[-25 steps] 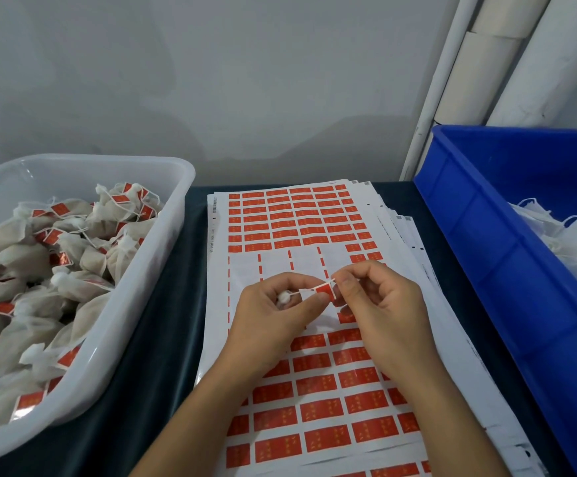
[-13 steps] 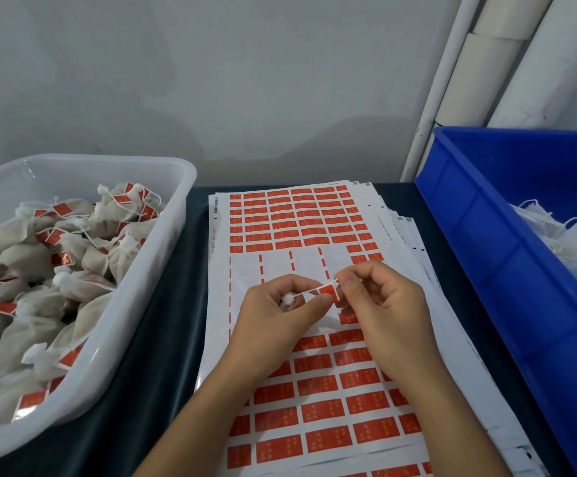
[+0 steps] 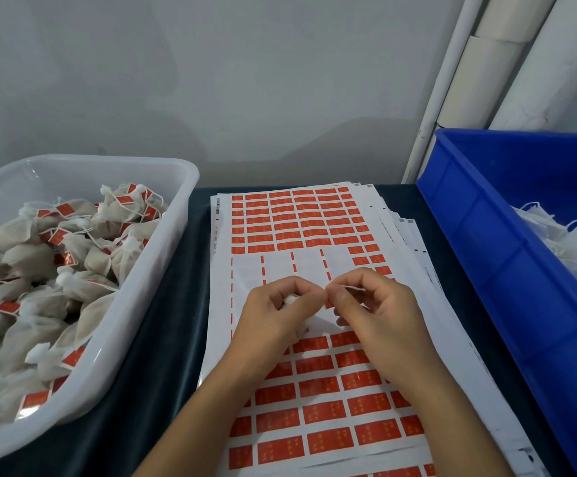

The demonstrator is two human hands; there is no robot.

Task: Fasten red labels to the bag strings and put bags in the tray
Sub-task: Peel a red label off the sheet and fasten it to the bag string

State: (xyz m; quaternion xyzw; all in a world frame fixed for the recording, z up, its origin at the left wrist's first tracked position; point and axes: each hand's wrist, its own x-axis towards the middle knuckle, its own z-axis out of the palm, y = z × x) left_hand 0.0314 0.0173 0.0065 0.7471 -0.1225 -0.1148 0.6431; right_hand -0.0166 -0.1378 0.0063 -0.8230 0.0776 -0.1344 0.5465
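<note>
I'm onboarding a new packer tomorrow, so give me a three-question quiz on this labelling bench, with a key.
1. True or false: the white tray on the person's left holds bags that already carry red labels.
2. Which bin holds the unlabelled white bags? A) blue bin on the right B) white tray C) neither
3. Fill in: the left hand and right hand meet over the ____ sheets.

Key:
1. True.
2. A.
3. Label; a thin white string shows at the right hand's fingers.
</note>
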